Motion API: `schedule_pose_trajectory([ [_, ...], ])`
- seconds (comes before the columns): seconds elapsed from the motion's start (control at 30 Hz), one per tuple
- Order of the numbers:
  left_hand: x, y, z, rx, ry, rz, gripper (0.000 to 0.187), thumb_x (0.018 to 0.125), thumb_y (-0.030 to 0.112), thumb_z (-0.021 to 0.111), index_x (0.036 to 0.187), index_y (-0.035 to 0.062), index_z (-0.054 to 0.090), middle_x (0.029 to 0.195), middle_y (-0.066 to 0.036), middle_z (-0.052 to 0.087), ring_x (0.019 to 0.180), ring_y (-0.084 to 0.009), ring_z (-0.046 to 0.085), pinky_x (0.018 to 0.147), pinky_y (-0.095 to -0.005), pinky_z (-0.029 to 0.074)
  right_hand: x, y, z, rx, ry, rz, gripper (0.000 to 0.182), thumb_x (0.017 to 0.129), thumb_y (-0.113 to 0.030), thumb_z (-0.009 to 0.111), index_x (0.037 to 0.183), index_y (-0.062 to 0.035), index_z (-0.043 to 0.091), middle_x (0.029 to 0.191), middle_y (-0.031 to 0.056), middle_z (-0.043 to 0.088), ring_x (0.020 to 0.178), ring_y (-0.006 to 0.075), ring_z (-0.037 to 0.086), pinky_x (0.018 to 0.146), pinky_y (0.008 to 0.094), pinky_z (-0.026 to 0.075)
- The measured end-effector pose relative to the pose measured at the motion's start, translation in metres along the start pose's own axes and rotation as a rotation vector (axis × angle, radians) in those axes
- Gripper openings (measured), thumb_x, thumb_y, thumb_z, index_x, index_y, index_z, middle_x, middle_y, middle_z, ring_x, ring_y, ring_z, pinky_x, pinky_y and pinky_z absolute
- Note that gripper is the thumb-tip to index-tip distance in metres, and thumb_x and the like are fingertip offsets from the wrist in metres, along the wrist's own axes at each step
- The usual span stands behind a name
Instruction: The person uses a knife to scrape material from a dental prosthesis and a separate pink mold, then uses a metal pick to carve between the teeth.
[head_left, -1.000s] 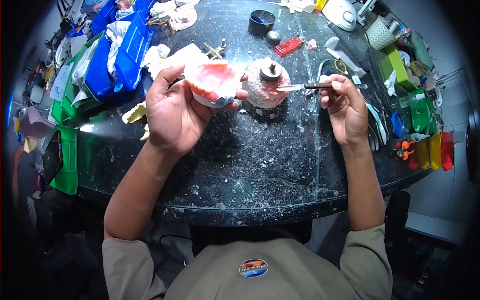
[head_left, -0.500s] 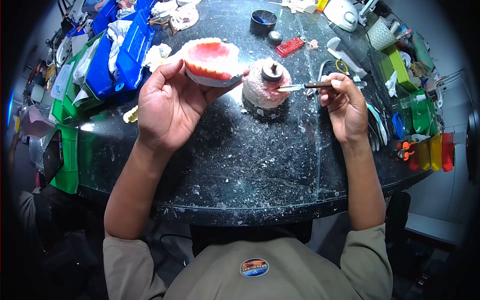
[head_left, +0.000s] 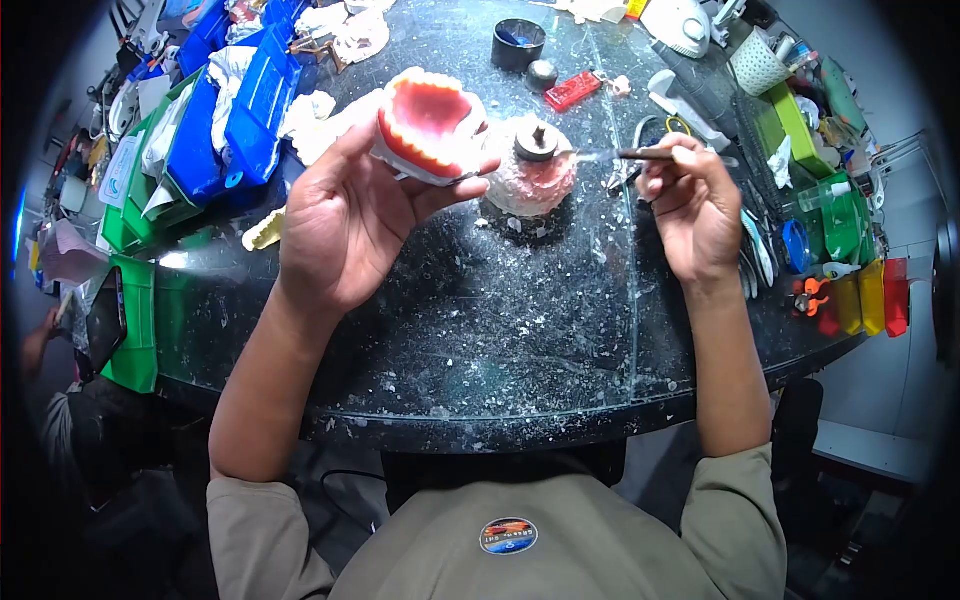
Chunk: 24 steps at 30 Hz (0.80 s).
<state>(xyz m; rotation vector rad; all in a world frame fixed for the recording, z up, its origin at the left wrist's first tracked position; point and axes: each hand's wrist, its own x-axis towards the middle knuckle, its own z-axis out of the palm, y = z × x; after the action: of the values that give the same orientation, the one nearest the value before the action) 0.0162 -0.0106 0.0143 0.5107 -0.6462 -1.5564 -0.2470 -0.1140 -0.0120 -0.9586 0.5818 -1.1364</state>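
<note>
My left hand (head_left: pixel 345 220) holds a pink wax denture on a white plaster cast (head_left: pixel 428 122), tilted up above the dark table (head_left: pixel 500 310). My right hand (head_left: pixel 695 205) grips a thin metal wax knife (head_left: pixel 625 155) with a dark handle. The blade tip points left, close to the top of a small burner (head_left: pixel 535 165) caked in pink wax. The burner stands on the table between my two hands.
Blue and green storage bins (head_left: pixel 215 120) line the left side. A black cup (head_left: pixel 520 42), a red lighter (head_left: pixel 572 90) and a white mask (head_left: pixel 685 25) lie at the back. Tools, bottles and coloured containers (head_left: pixel 850 240) crowd the right edge. Wax and plaster crumbs cover the tabletop.
My left hand has lifted and tilted the denture cast upward and slightly right. My right hand has raised the knife a little, its tip staying by the burner.
</note>
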Motion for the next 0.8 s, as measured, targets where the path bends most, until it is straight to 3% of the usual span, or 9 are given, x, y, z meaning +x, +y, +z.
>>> schedule_pose_trajectory([
  [0.2,0.002,0.003,0.000,0.085,0.048,0.053,0.053,0.096,0.032,0.029,0.134,-0.0041,0.023,0.134,-0.031,0.030,0.120,-0.0468,0.037,0.094,-0.0488,0.045,-0.013,-0.017,0.032,-0.261,0.017,-0.263,0.017,0.086,-0.011,0.051,0.094,0.0022,0.056,0.079,0.0122,0.064,0.068,0.0128,0.060,0.068,0.0244,0.046],
  [0.37,-0.004,0.003,0.004,0.233,0.033,0.140,0.057,0.093,0.033,0.044,0.133,-0.0043,0.026,0.129,-0.030,0.038,0.116,-0.0430,0.045,0.091,-0.0492,0.046,-0.016,-0.017,0.035,-0.285,0.039,-0.282,0.016,0.086,-0.010,0.052,0.096,0.0020,0.057,0.080,0.0125,0.064,0.069,0.0121,0.060,0.068,0.0240,0.046],
  [0.47,-0.009,0.006,0.012,0.505,0.006,0.139,0.064,0.089,0.035,0.051,0.131,-0.0062,0.028,0.127,-0.027,0.041,0.114,-0.0405,0.048,0.092,-0.0488,0.045,-0.016,-0.017,0.036,-0.277,0.049,-0.281,0.016,0.086,-0.010,0.052,0.096,0.0021,0.057,0.080,0.0123,0.064,0.069,0.0121,0.059,0.068,0.0239,0.046],
  [0.5,-0.011,0.006,0.011,0.563,0.065,0.144,0.070,0.082,0.030,0.063,0.130,-0.0086,0.030,0.125,-0.023,0.044,0.111,-0.0378,0.051,0.094,-0.0467,0.043,-0.016,-0.018,0.037,-0.278,0.047,-0.286,0.017,0.086,-0.010,0.052,0.096,0.0022,0.057,0.080,0.0123,0.064,0.069,0.0121,0.059,0.068,0.0239,0.046],
  [0.6,-0.020,-0.005,0.006,0.598,0.066,0.169,0.076,0.073,0.019,0.072,0.130,-0.0093,0.032,0.123,-0.020,0.047,0.110,-0.0353,0.052,0.095,-0.0441,0.043,-0.017,-0.018,0.036,-0.293,0.033,-0.308,0.016,0.086,-0.010,0.052,0.096,0.0023,0.057,0.080,0.0120,0.064,0.069,0.0121,0.058,0.068,0.0240,0.045],
  [0.63,-0.022,-0.011,0.004,0.548,0.084,0.155,0.081,0.066,0.007,0.075,0.131,-0.0091,0.031,0.121,-0.018,0.048,0.111,-0.0331,0.052,0.095,-0.0427,0.043,-0.017,-0.018,0.037,-0.298,0.026,-0.318,0.016,0.086,-0.010,0.053,0.095,0.0023,0.057,0.080,0.0120,0.064,0.069,0.0120,0.058,0.067,0.0241,0.045],
  [0.73,-0.029,-0.020,0.006,0.669,0.063,0.173,0.083,0.057,-0.011,0.072,0.130,-0.0077,0.033,0.123,-0.015,0.046,0.116,-0.0303,0.048,0.093,-0.0397,0.046,-0.018,-0.018,0.038,-0.325,0.017,-0.339,0.016,0.085,-0.011,0.053,0.095,0.0018,0.057,0.080,0.0118,0.064,0.069,0.0119,0.057,0.067,0.0242,0.044],
  [0.8,-0.029,-0.022,-0.001,0.770,-0.017,0.262,0.081,0.056,-0.014,0.070,0.129,-0.0052,0.035,0.128,-0.015,0.042,0.120,-0.0292,0.045,0.092,-0.0372,0.048,-0.019,-0.017,0.039,-0.327,0.034,-0.341,0.016,0.085,-0.011,0.054,0.094,0.0015,0.058,0.079,0.0115,0.064,0.068,0.0116,0.056,0.066,0.0241,0.044],
])
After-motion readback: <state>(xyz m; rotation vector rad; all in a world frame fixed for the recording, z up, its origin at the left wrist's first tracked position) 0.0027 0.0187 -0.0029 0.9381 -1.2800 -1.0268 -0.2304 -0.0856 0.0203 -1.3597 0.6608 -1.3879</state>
